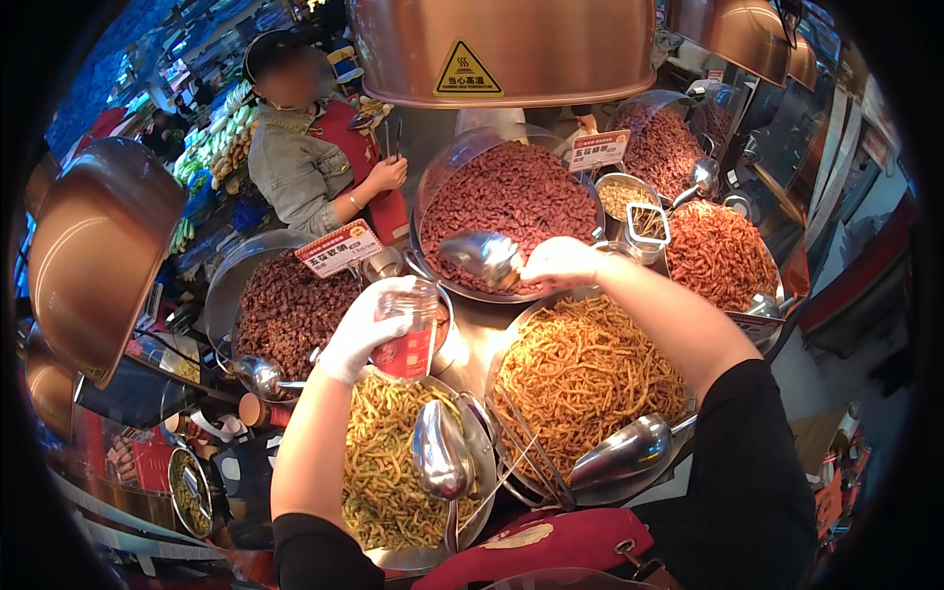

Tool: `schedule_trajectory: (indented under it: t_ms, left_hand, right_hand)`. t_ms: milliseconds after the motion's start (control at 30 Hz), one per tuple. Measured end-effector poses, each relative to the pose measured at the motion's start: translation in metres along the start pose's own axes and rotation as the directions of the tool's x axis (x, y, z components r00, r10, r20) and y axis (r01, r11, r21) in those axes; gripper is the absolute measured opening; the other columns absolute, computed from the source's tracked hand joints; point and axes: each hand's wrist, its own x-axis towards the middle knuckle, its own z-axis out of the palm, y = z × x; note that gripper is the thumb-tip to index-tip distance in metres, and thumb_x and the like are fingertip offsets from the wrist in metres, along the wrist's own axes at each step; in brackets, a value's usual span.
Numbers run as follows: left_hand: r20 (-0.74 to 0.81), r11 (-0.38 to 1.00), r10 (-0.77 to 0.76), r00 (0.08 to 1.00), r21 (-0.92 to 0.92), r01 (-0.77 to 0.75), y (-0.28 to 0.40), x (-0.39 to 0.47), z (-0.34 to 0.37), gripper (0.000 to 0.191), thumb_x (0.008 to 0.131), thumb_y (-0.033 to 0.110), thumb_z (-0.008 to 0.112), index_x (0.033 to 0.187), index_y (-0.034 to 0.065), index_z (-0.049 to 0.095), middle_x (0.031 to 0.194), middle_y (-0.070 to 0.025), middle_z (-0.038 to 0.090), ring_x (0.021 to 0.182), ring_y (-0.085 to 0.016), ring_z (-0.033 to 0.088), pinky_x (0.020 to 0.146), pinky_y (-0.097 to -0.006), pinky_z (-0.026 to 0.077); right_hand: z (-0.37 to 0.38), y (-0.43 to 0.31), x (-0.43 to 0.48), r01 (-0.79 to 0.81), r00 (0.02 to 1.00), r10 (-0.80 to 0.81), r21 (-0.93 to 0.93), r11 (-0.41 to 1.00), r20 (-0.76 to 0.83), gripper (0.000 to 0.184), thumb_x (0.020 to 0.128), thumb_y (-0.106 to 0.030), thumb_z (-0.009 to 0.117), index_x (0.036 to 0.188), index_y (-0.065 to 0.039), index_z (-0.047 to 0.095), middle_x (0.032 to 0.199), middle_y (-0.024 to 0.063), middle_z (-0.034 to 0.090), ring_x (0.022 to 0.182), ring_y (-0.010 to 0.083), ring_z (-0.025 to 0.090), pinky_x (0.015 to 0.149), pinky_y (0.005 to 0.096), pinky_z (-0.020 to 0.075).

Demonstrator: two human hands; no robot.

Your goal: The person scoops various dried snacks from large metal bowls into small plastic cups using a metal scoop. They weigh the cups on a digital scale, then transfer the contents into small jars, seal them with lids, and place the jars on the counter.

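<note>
My left hand, in a white glove, grips a clear plastic container with a red label. The container is above the near pan of green-yellow strips. In my right hand is a shiny metal scoop, blurred, tilted over the front of a large round pan of dark red pieces. Whether the scoop carries any pieces cannot be told. Below my right forearm lies a pan of golden fried strips.
Copper lamp hoods hang overhead, one with a heat warning; another hood is at left. More scoops and metal tongs rest on the near pans. A person holding tongs stands across the counter. Sign cards stand among the pans.
</note>
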Motion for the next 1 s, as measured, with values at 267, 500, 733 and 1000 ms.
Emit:
schedule_trajectory:
  t_ms: [267,500,733,1000]
  left_hand:
    - [0.202,0.997,-0.059,0.978,-0.029,0.066,-0.080,0.097,-0.014,0.058,0.084,0.017,0.083,0.134,0.0026,0.058,0.122,-0.0068,0.068,0.114,-0.016,0.063,0.103,-0.0356,0.051]
    - [0.279,0.957,-0.289,0.916,0.089,0.275,-0.086,0.109,-0.006,0.039,0.088,0.027,0.081,0.116,0.0031,0.070,0.105,-0.0052,0.073,0.094,-0.012,0.067,0.086,-0.0306,0.055]
    - [0.281,0.956,-0.293,0.914,0.085,0.280,-0.073,0.106,0.002,0.040,0.087,0.026,0.081,0.117,0.0024,0.069,0.106,-0.0062,0.072,0.096,-0.013,0.067,0.088,-0.0308,0.055]
    - [-0.003,0.993,0.096,0.995,-0.073,-0.096,-0.090,0.117,-0.002,0.077,0.073,0.011,0.092,0.139,0.0058,0.052,0.127,-0.0080,0.063,0.117,-0.021,0.063,0.102,-0.0390,0.053]
  right_hand:
    - [0.015,0.001,0.000,-0.218,0.969,0.145,-0.413,0.884,-0.201,0.038,0.086,-0.048,0.068,0.097,-0.013,0.079,0.097,0.0124,0.076,0.093,0.0312,0.073,0.082,0.0433,0.0560]
    - [-0.013,0.011,-0.004,-0.381,0.898,0.161,-0.540,0.751,-0.410,0.033,0.091,-0.044,0.068,0.102,-0.014,0.077,0.100,0.0103,0.075,0.099,0.0294,0.072,0.084,0.0413,0.0559]
    - [-0.008,0.037,0.031,-0.468,0.794,0.246,-0.301,0.831,-0.556,0.034,0.083,-0.036,0.081,0.105,-0.011,0.074,0.101,0.0124,0.075,0.102,0.0306,0.071,0.090,0.0417,0.0545]
    - [0.003,0.030,0.022,-0.424,0.757,0.016,-0.471,0.773,-0.654,0.028,0.084,-0.032,0.078,0.104,-0.012,0.076,0.101,0.0108,0.072,0.103,0.0318,0.067,0.092,0.0429,0.0525]
